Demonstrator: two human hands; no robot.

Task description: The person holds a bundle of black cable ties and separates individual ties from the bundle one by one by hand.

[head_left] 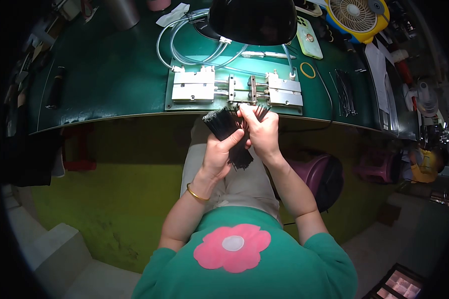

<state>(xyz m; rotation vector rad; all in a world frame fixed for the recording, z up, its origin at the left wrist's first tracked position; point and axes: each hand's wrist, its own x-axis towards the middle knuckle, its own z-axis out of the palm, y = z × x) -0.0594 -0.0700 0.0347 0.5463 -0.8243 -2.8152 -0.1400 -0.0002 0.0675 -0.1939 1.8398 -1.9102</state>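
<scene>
A thick bundle of thin black wires is gripped in my left hand, its cut ends fanned out at the top. My right hand has its fingers closed on some black wires at the right side of the bundle; their tips poke up past the fingers. Both hands are close together over my lap, just in front of the table edge. Right behind them is a metal clamping fixture with two silver blocks and a pair of small jaws in the middle. Where the right fingertips meet the wires is partly hidden.
A black lamp head hangs above the fixture. Clear air tubes loop behind it. On the right lie loose black wires, a yellow rubber band, a phone and a yellow fan. A purple stool stands below.
</scene>
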